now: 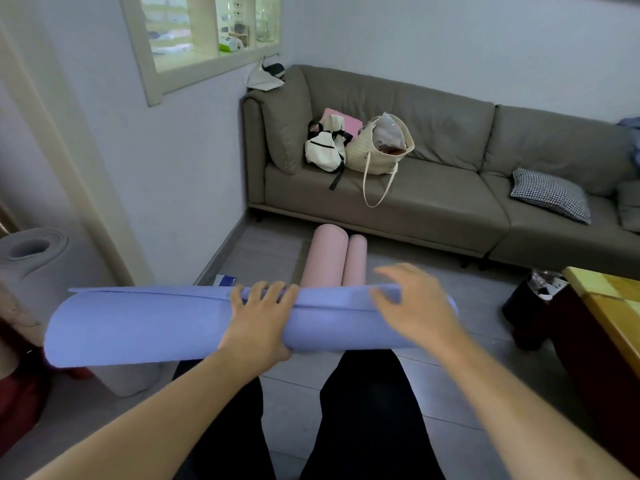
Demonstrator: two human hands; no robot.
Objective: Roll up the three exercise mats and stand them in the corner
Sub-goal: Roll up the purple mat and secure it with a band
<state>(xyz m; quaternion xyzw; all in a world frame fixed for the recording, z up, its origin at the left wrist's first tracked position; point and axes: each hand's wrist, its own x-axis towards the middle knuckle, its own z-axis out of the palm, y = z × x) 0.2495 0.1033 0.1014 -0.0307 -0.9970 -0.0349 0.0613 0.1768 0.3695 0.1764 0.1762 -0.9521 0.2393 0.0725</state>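
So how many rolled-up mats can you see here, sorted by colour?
Purple: 1, the purple mat, held by the left hand
Pink: 2, pink rolls lying on the floor
Grey: 1, the grey mat standing at left
Total: 4

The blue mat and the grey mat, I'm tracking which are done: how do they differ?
The blue mat lies sideways, held off the floor by the left hand, right hand over it; the grey mat stands upright at the left, untouched. The blue roll's outer edge is loose; the grey one's looks settled. Both are rolled.
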